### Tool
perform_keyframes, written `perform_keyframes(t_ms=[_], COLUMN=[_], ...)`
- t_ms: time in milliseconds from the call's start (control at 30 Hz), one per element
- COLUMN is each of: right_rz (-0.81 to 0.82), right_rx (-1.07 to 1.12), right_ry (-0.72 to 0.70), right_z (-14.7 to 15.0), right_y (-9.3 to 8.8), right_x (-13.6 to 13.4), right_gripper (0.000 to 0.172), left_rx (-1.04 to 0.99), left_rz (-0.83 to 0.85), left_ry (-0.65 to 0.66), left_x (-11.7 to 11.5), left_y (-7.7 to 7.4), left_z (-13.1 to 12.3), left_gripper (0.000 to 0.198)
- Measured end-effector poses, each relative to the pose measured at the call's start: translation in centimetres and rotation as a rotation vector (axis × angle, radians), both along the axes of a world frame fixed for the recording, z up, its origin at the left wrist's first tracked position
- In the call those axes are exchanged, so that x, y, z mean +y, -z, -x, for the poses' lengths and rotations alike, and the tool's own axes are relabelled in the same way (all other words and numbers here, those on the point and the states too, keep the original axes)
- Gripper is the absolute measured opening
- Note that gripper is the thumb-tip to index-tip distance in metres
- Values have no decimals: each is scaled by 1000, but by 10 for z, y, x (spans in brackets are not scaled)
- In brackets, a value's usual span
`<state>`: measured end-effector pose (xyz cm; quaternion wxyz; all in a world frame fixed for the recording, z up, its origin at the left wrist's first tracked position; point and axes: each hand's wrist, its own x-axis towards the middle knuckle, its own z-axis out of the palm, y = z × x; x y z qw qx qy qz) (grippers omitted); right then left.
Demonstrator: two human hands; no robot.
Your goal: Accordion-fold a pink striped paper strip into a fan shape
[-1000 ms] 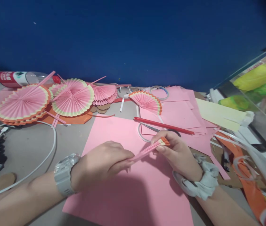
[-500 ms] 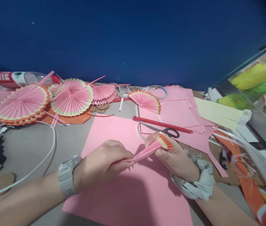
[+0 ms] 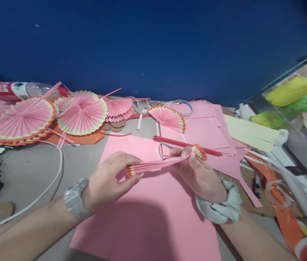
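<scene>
A narrow pleated strip of pink paper (image 3: 157, 165), with orange and cream bands at both ends, stretches between my hands. My left hand (image 3: 115, 175) has its thumb and fingers around the strip's left end. My right hand (image 3: 198, 174) pinches the strip near its right end, where the pleats fan out a little. Beneath both hands lies a large pink sheet (image 3: 142, 224). Behind my right hand is a long red stick (image 3: 186, 145). The scissors are mostly hidden behind my right hand, with part of a handle or blade unclear.
Round pleated fans (image 3: 23, 121) and a plastic bottle (image 3: 6, 90) are at the back left. A half fan (image 3: 168, 117), a tape roll (image 3: 182, 107) and pink sheets (image 3: 207, 127) lie behind. A white cable (image 3: 61, 159) curves at left; orange strips (image 3: 283, 214) are at right.
The strip has swung nearly level, and its left end now shows. My left hand has opened wider around that end. My right hand has turned upward and now covers most of the scissors.
</scene>
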<state>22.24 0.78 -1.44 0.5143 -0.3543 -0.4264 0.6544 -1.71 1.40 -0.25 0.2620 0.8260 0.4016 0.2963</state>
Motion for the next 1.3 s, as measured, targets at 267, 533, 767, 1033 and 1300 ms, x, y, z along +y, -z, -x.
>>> perform_keyframes(t_ms=[267, 533, 767, 1033, 1300], right_rz=[-13, -186, -143, -84, -44], right_rx=[-133, -389, -320, -152, -124], right_ry=[-19, -78, -175, -294, -326], right_z=[-2, -3, -1, 6, 10], right_y=[-3, -3, -4, -9, -12], right_x=[-7, -8, -8, -14, -18], right_gripper=[17, 15, 19, 20, 20], left_rx=[8, 8, 24, -75, -432], left_rz=[113, 77, 179, 277, 664], left_ry=[66, 121, 192, 159, -13], left_x=[4, 4, 5, 7, 7], left_y=[2, 3, -1, 1, 8], left_z=[5, 6, 5, 7, 7], left_gripper=[11, 15, 15, 26, 53])
